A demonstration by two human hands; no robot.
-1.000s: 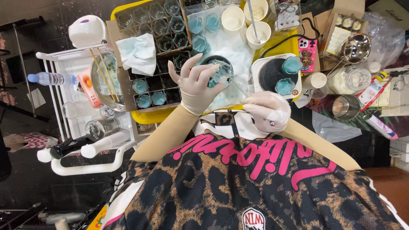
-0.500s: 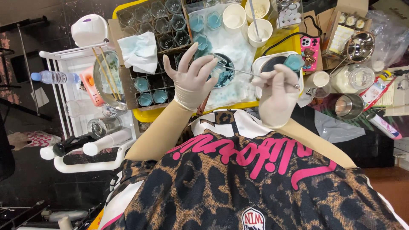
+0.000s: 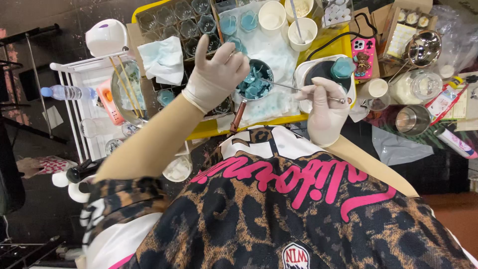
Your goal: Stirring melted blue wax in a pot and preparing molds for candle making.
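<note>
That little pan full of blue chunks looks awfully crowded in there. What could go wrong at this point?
The small metal pan of blue wax-like chunks sits among many blue-filled glass cups; the gloved left hand steadying it could tip it. The thin metal tool in the gloved right hand might flick chunks onto the white paper sheet. The pink phone case nearby could get splashed.

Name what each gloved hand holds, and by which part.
Right hand: a thin metal rod, pinched at its near end. Left hand: steadies the small pan by its rim.
</note>
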